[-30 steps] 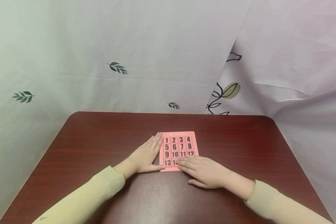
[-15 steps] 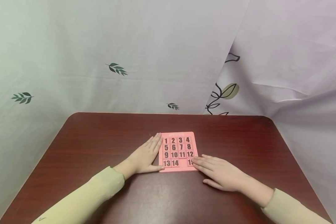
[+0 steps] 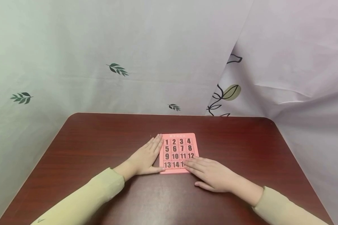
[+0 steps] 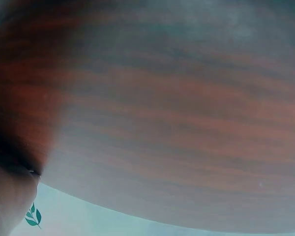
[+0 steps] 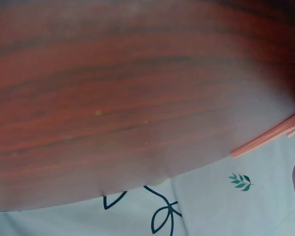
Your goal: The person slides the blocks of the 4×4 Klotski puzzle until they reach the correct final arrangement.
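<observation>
A pink number slide puzzle lies flat on the table, its black-numbered tiles in rows from 1 at the top left. My left hand rests along the puzzle's left edge, fingers straight, thumb at the lower left corner. Over the lower right of the board, my right hand lays its straight fingertips on the bottom row, partly covering the tile right of 14 and hiding the corner place. In the right wrist view, the puzzle's pink edge shows at the right. The left wrist view shows only a bit of the left hand.
The dark red wood-grain table has rounded far corners. Behind it hangs a pale curtain with leaf prints, folded at the right. Light sleeves cover both forearms.
My right hand moved right to the board's edge, uncovering tile 15 in the corner with a gap beside it, then came back left; a tile now stands right of 14. The left hand stayed.
</observation>
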{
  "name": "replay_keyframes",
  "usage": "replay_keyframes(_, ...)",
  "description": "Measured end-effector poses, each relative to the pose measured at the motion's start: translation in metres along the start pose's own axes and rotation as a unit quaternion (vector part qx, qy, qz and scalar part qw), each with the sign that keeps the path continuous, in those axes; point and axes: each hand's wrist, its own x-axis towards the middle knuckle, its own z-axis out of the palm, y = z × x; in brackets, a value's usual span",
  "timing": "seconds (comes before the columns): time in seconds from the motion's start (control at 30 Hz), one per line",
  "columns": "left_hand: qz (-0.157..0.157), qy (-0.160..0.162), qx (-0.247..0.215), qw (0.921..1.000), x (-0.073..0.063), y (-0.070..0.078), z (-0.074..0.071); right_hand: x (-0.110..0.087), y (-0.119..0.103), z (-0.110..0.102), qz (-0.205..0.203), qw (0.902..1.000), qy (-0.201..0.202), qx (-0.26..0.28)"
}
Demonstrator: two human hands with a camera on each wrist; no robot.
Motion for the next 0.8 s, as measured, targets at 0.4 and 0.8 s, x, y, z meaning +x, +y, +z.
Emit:
replay_keyframes(0.4,0.003,0.002,-0.003,1.0000,-0.004,-0.008,0.002,-0.007,0.001,-0.007,0.024,0.9995,0.019,0.005)
replay_keyframes(0.8,-0.016,0.006,-0.021,0.9996,-0.004,-0.013,-0.002,-0.021,0.006,-0.012,0.070,0.9971,0.028,-0.007)
